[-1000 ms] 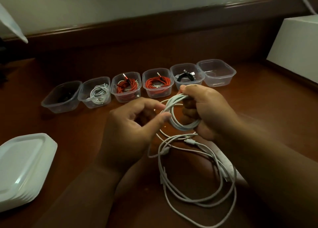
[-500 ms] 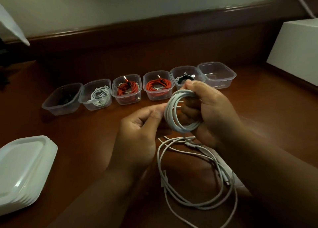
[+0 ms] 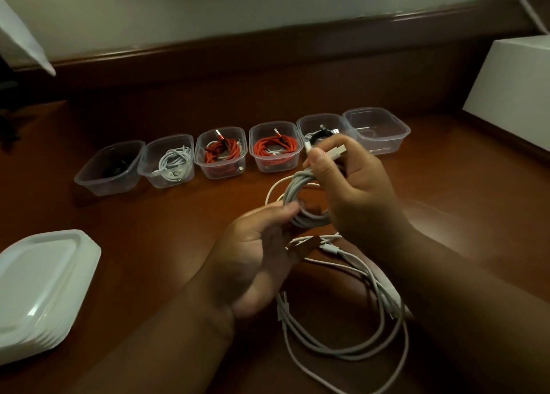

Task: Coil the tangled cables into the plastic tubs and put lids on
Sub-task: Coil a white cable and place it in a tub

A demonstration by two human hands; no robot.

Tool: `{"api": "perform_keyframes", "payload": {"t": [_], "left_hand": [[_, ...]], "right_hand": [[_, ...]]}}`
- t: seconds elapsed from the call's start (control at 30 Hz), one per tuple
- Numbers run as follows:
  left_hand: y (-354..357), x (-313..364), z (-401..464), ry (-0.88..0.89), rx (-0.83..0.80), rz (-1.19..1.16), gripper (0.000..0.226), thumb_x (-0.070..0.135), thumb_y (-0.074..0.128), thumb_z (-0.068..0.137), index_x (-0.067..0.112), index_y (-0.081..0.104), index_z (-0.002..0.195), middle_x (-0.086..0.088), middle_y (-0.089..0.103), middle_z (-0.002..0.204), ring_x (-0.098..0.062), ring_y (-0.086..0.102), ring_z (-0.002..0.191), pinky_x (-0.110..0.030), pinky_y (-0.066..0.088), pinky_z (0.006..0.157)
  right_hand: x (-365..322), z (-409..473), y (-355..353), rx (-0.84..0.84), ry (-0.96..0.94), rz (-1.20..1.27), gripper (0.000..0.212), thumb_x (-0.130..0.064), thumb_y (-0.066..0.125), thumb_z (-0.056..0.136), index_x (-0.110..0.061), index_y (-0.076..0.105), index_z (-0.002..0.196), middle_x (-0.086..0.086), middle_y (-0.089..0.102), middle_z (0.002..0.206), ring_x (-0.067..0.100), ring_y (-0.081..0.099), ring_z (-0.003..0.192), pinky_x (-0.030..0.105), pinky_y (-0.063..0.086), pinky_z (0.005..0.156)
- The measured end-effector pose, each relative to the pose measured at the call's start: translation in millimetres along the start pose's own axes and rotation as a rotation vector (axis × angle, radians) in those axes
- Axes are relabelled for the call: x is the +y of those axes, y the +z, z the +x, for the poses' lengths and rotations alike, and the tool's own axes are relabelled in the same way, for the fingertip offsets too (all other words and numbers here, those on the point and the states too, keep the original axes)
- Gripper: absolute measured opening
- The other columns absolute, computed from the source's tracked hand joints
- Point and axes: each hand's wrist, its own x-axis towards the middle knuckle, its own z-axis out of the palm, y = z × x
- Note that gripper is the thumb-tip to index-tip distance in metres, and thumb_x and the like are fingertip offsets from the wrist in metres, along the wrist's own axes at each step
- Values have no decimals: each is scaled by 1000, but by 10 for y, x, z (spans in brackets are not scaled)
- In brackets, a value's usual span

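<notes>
A coiled white cable point(image 3: 293, 195) hangs between my hands above the brown table. My right hand point(image 3: 361, 194) grips the top of the coil, and a white plug sticks out past its thumb. My left hand point(image 3: 256, 256) pinches the coil's lower left side. Loose white cables point(image 3: 351, 328) lie tangled on the table under my hands. A row of clear plastic tubs stands behind: one with something dark point(image 3: 111, 167), one with a white cable point(image 3: 171, 161), two with red cables point(image 3: 221, 152) point(image 3: 275, 149), one with a black cable point(image 3: 321, 130), and an empty one point(image 3: 376, 133).
A stack of white lids point(image 3: 41, 286) sits at the left edge of the table point(image 3: 148, 244). A white box point(image 3: 515, 90) stands at the right. A raised wooden ledge point(image 3: 268, 42) and a wall run along the back.
The coil has tightened and turned. My right hand shifted its grip so a white plug now shows above its thumb, and my left hand moved to the coil's lower side.
</notes>
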Motion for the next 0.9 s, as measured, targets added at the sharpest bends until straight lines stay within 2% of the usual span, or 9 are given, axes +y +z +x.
{"api": "perform_keyframes", "payload": {"t": [0.1, 0.23, 0.37, 0.43, 0.57, 0.63, 0.73, 0.83, 0.9], "left_hand": [[25, -41, 5, 51, -9, 133, 24, 13, 67, 78, 3, 66, 101, -16, 72, 101, -24, 70, 98, -34, 57, 85], [-9, -69, 26, 123, 113, 493, 21, 8, 60, 91, 19, 70, 107, -8, 73, 108, -25, 68, 105, -44, 52, 95], [-8, 43, -9, 180, 138, 749, 30, 12, 55, 98, 35, 61, 117, 4, 72, 97, -11, 71, 82, -26, 57, 70], [-33, 87, 7, 195, 156, 705, 31, 12, 60, 94, 31, 59, 118, -2, 72, 87, -14, 69, 68, -24, 54, 62], [-79, 137, 37, 231, 193, 505, 14, 17, 66, 82, 17, 70, 96, -2, 64, 63, -11, 57, 53, -19, 49, 51], [-96, 122, 54, 270, 200, 512, 13, 24, 69, 71, 20, 74, 82, -1, 69, 69, -15, 64, 63, -25, 56, 62], [-115, 85, 82, 388, 249, 641, 16, 34, 74, 64, 25, 76, 76, -2, 73, 84, -15, 69, 80, -28, 56, 77], [-89, 35, 81, 434, 318, 577, 26, 42, 77, 58, 25, 77, 77, -3, 72, 81, -14, 66, 75, -24, 54, 71], [-59, 3, 75, 369, 351, 389, 19, 36, 77, 56, 25, 78, 72, -1, 72, 73, -10, 65, 71, -22, 51, 67]], "right_hand": [[24, -4, 21, -31, -86, -109, 13, -14, 52, 100, -22, 54, 89, -7, 59, 71, 5, 61, 64, 16, 47, 57], [58, -14, 19, -82, -97, -112, 16, -13, 53, 99, -24, 54, 89, -11, 61, 72, 0, 65, 69, 11, 47, 60], [100, 41, -39, 3, -60, -93, 18, -10, 51, 100, -23, 53, 88, -7, 59, 71, 0, 62, 65, 11, 46, 58], [107, 104, -115, 93, 15, -50, 17, -15, 49, 102, -22, 55, 88, 0, 61, 71, 11, 63, 66, 23, 51, 61], [122, 228, -203, 273, 498, 458, 24, -26, 44, 104, -16, 56, 86, -8, 53, 54, 3, 48, 46, 24, 40, 53], [138, 237, -173, 266, 676, 792, 34, -29, 42, 104, -15, 55, 76, -8, 40, 50, 5, 32, 40, 22, 29, 52], [161, 201, -102, 208, 776, 1099, 40, -33, 40, 104, -13, 54, 72, -8, 28, 49, 6, 22, 39, 22, 16, 67], [100, 155, -31, 198, 779, 1267, 31, -38, 40, 102, -13, 55, 90, -7, 28, 52, 6, 25, 39, 26, 48, 78], [89, 137, 16, 200, 751, 1288, 28, -41, 43, 100, -15, 50, 107, -7, 29, 55, 5, 27, 42, 29, 44, 96]]}}
